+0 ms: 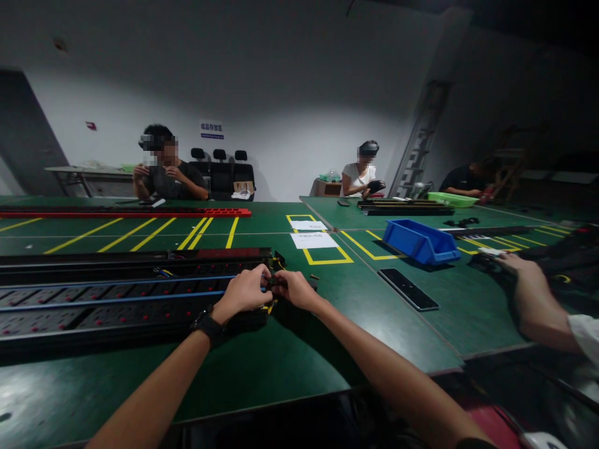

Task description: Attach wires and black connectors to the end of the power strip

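Note:
Long black socket strips [140, 305] with red dots and blue edges lie side by side on the green table [224, 374], running in from the left. At their right end, my left hand [246, 290], with a black watch on its wrist, is closed around a small dark part. My right hand [294, 290] meets it there, fingertips pinched on the same spot. The part is too small and dark to name. Yellow wires [270, 307] show just below the fingers.
Right of my hands lie a phone [409, 289] and a blue bin [420, 242]. White papers [312, 240] are ahead. Another person's hand [519, 268] reaches in at the right. Several people sit across the table, near a red strip [224, 212] and a green tray [452, 199].

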The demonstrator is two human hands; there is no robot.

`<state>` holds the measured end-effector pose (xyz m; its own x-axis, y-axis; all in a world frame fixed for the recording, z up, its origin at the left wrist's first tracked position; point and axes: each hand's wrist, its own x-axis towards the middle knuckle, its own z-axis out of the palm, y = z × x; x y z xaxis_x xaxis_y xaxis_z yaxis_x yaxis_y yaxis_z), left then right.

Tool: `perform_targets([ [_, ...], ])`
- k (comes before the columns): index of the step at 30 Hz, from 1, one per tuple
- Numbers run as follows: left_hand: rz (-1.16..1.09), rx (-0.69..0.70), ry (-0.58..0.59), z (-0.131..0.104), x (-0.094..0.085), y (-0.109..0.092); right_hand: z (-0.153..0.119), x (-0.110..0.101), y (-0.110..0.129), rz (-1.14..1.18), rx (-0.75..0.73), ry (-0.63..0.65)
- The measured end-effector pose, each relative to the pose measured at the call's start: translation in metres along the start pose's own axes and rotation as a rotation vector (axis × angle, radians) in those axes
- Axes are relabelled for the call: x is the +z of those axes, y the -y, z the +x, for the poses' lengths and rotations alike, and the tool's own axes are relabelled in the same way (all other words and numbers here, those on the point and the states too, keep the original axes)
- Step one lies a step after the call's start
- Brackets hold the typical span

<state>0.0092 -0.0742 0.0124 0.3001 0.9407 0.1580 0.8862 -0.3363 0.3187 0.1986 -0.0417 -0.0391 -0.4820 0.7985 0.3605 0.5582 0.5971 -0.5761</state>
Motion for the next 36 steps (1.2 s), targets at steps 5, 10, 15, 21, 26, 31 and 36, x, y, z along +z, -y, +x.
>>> perform_targets([
  [5,-0.039,0.000,0.020,-0.001,-0.002,-0.002,0.000,0.000,-0.006,-0.001,-0.022,0.002],
  [10,0.158,-0.068,-0.060,-0.008,0.002,-0.019,0.001,-0.006,-0.006,-0.085,-0.083,0.015],
  [15,0.378,0.032,-0.176,-0.014,0.005,-0.026,-0.001,-0.005,-0.003,-0.239,-0.134,0.010],
  [21,0.283,0.038,-0.088,-0.007,0.007,-0.014,0.000,0.000,-0.002,-0.267,-0.094,0.009],
  [26,0.129,0.024,-0.003,0.002,0.003,-0.004,0.002,-0.006,0.004,-0.201,-0.034,-0.042],
  [31,0.099,-0.011,-0.016,0.007,0.002,0.001,0.000,-0.011,0.011,-0.109,-0.010,-0.067],
  [36,0.104,-0.053,-0.033,0.007,0.001,0.001,-0.002,-0.011,0.016,-0.185,-0.035,-0.020],
])
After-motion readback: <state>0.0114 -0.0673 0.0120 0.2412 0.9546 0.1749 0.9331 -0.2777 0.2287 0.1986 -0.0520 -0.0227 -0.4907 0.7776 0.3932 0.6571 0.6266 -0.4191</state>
